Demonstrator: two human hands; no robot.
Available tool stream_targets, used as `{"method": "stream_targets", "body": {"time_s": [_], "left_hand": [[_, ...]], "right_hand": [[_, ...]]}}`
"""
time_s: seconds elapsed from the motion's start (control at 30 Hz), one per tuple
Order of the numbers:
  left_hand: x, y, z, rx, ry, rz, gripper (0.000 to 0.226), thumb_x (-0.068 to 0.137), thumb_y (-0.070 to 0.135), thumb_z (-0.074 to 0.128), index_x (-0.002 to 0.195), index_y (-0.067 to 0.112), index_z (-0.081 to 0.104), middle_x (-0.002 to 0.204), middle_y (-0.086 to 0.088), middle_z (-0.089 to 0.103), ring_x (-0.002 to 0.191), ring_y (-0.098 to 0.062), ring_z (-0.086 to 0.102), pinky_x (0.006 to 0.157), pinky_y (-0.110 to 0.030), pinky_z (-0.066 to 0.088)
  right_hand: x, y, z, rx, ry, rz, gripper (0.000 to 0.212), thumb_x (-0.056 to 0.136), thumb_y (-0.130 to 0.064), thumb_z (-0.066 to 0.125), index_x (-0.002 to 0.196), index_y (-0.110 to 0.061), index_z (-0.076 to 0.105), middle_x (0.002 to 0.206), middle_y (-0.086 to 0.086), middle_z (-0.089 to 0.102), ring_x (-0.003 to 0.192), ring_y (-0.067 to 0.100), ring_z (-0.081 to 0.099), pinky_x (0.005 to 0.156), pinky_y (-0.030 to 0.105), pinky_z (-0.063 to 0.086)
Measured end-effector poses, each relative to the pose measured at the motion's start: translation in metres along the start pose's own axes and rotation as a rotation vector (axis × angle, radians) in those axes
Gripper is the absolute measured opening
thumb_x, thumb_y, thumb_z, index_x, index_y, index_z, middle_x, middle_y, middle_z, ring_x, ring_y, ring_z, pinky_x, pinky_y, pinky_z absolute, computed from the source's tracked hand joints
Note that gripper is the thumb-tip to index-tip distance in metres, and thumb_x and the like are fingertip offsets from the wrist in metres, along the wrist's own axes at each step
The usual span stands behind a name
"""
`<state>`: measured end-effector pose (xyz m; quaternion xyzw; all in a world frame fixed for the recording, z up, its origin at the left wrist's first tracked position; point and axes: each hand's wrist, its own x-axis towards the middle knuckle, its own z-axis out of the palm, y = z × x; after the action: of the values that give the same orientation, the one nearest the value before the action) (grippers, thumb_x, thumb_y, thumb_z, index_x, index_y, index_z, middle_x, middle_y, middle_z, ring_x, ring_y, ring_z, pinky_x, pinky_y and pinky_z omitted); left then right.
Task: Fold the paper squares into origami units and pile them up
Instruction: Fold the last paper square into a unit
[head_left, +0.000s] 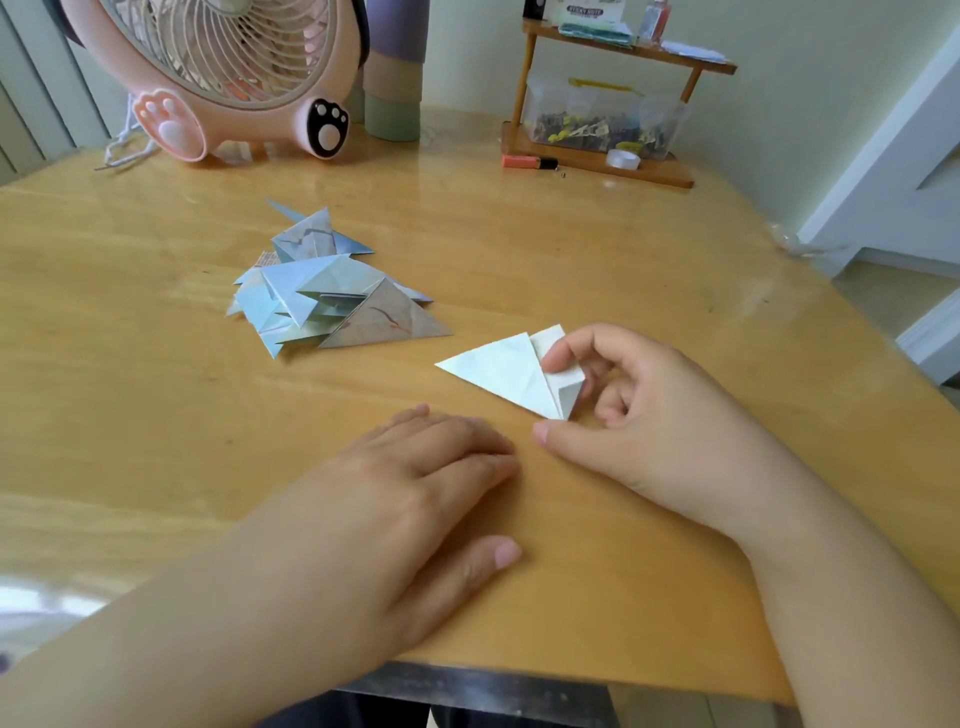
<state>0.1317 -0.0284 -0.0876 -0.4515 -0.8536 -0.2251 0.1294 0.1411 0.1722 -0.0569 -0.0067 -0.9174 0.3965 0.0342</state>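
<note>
So my right hand (639, 410) is on the unit (511, 376) I'm folding, a pale triangle lying flat on the table (156, 415) just in front of me and a bit to the right. My index finger is curled over the top of the small folded flap on its right side and my thumb is stretched out just below the triangle's lower corner, so I've sort of got that right end pinched, though I can't really tell if the thumb is actually touching the paper or just sitting beside it. The long pointy end of the triangle sticks out to the left, free of my fingers. My left hand (441, 483) isn't holding anything, it's just lying palm down on the table with the fingers flat and relaxed, right next to my right thumb but not on the paper. The pile (332, 291) of finished units is further back and to the left, well apart from the one I'm working on, a loose heap of bluish and grey triangles overlapping each other at all angles. Behind that at the back edge of the table there's my pink fan (234, 73) with the paw feet, and next to it a cup (392, 78) in purple, tan and green bands. Over on the back right is a little wooden shelf (613, 104) with a clear box (597, 117) of bits on its lower level, a roll of tape (623, 158) in front of that, and an orange marker (527, 162) lying by its base.
</note>
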Motion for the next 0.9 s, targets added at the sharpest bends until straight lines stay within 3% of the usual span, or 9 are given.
{"method": "stream_targets", "body": {"time_s": [0.1,0.17,0.23,0.37,0.5,0.6,0.73,0.9], "left_hand": [[-0.005,0.001,0.001,-0.012,-0.118,-0.029,0.043,0.086,0.043,0.043,0.111,0.014,0.065,0.112,0.000,0.065,0.105,-0.013,0.053,0.095,-0.030,0.035],[-0.003,0.000,-0.004,-0.020,-0.144,-0.036,0.045,0.092,0.049,0.038,0.113,0.018,0.062,0.114,0.004,0.060,0.104,-0.011,0.054,0.097,-0.025,0.034],[0.001,-0.001,-0.007,-0.022,-0.139,-0.061,0.046,0.093,0.051,0.035,0.110,0.019,0.062,0.113,0.005,0.058,0.099,-0.011,0.056,0.092,-0.017,0.034],[0.016,0.001,-0.006,0.043,-0.134,-0.061,0.049,0.091,0.050,0.036,0.110,0.015,0.064,0.114,0.001,0.061,0.100,-0.019,0.062,0.091,-0.023,0.035],[0.019,0.002,0.000,0.070,-0.148,-0.051,0.051,0.090,0.052,0.035,0.114,0.016,0.064,0.114,0.003,0.062,0.101,-0.014,0.056,0.097,-0.025,0.035],[0.013,-0.002,0.002,0.056,-0.168,-0.042,0.050,0.090,0.054,0.034,0.115,0.021,0.063,0.115,0.007,0.062,0.101,-0.011,0.058,0.100,-0.034,0.042],[0.009,-0.005,0.002,0.008,-0.149,-0.050,0.045,0.092,0.051,0.033,0.114,0.022,0.061,0.125,0.006,0.054,0.109,-0.012,0.054,0.102,-0.025,0.035],[0.009,-0.012,0.008,0.023,-0.159,-0.006,0.048,0.096,0.048,0.027,0.123,0.022,0.058,0.129,0.010,0.057,0.126,-0.009,0.048,0.104,-0.049,0.030]], "right_hand": [[-0.001,0.005,-0.004,-0.122,0.036,-0.036,0.024,0.064,-0.036,0.072,0.087,-0.038,0.063,0.080,-0.025,0.048,0.059,0.004,0.043,0.059,0.012,0.038],[0.000,0.008,-0.006,-0.141,0.018,-0.030,0.017,0.069,-0.032,0.069,0.085,-0.039,0.066,0.074,-0.032,0.049,0.061,0.011,0.045,0.057,0.015,0.039],[0.000,0.011,-0.008,-0.166,0.020,-0.043,0.019,0.075,-0.023,0.067,0.086,-0.038,0.067,0.074,-0.027,0.051,0.064,0.013,0.047,0.056,0.018,0.040],[0.004,0.015,-0.010,-0.213,0.031,-0.072,0.019,0.080,-0.016,0.066,0.082,-0.035,0.067,0.074,-0.009,0.045,0.063,0.006,0.045,0.060,0.015,0.039],[0.003,0.013,-0.010,-0.178,-0.010,-0.123,0.011,0.079,-0.025,0.070,0.072,-0.033,0.067,0.082,-0.018,0.051,0.068,0.004,0.046,0.062,0.012,0.036],[0.002,0.011,-0.010,-0.100,-0.101,-0.136,0.007,0.078,-0.028,0.068,0.072,-0.032,0.069,0.088,-0.016,0.055,0.073,0.004,0.050,0.068,0.017,0.041],[0.001,0.010,-0.007,-0.088,-0.158,-0.123,0.006,0.077,-0.029,0.069,0.072,-0.031,0.070,0.087,-0.015,0.058,0.079,0.006,0.054,0.076,0.026,0.046],[0.001,0.010,-0.006,-0.111,-0.106,-0.084,0.008,0.068,-0.040,0.065,0.067,-0.033,0.069,0.081,-0.019,0.057,0.076,0.001,0.051,0.068,0.013,0.040]]}}
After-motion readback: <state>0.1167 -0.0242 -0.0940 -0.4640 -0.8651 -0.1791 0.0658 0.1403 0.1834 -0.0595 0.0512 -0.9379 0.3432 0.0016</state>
